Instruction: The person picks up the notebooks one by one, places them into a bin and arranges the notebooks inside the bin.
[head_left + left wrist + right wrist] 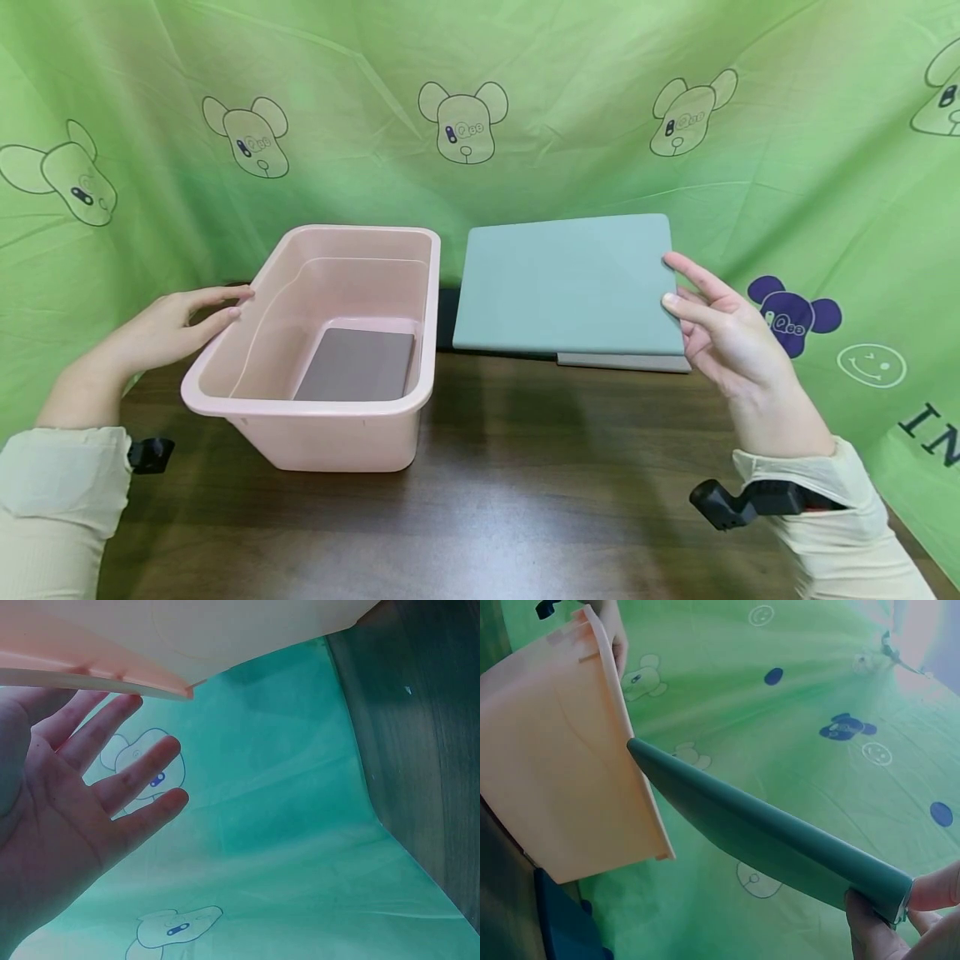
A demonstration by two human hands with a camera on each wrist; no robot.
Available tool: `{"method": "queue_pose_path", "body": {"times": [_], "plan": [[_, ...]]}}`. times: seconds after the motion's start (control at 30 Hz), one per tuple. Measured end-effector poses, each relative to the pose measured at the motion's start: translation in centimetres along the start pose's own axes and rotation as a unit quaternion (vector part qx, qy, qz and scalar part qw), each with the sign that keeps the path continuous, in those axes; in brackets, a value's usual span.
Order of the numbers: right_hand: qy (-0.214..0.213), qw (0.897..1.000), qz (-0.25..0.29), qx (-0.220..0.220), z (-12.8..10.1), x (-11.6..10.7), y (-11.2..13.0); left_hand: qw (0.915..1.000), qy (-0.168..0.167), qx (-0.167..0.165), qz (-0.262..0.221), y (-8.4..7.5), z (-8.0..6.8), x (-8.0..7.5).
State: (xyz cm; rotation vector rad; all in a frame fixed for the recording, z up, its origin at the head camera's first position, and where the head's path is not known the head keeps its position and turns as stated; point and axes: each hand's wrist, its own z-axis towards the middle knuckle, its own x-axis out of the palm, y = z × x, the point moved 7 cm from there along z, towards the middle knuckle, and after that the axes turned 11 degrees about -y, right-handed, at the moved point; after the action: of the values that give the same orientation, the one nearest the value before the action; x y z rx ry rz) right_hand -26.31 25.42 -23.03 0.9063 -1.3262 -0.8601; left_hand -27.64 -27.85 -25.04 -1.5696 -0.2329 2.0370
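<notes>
The right hand (723,333) is pinching the green case (566,283) by its edge near the table's far edge; the thin hold risks dropping it; the left hand (176,325), fingers relaxed, is touching the pink bin (420,333).

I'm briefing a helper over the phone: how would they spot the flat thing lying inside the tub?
On the dark wooden table, find the pink plastic tub left of centre, the left hand at its rim. Flat on its floor lies a grey-brown folio case. It is darker than the teal case that the right hand holds up beside the tub.
</notes>
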Motion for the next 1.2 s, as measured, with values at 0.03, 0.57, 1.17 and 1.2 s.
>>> {"method": "queue_pose_path", "body": {"times": [0.03,0.57,1.17,1.2], "plan": [[-0.001,1.000,-0.001,-0.001,0.0,0.0,0.0,1.0000,0.000,0.000,0.000,0.0,0.0,0.0],[0.007,1.000,0.008,-0.008,0.2,0.5,0.7,1.0000,0.004,-0.002,0.001,0.0,0.0,0.0],[0.048,0.998,0.042,-0.016,0.2,1.9,1.5,1.0000,0.006,-0.005,0.000,-0.1,0.0,0.0],[0.047,0.998,0.041,-0.015,0.2,1.9,1.5,1.0000,0.006,-0.005,0.000,-0.1,-0.1,0.0]]}}
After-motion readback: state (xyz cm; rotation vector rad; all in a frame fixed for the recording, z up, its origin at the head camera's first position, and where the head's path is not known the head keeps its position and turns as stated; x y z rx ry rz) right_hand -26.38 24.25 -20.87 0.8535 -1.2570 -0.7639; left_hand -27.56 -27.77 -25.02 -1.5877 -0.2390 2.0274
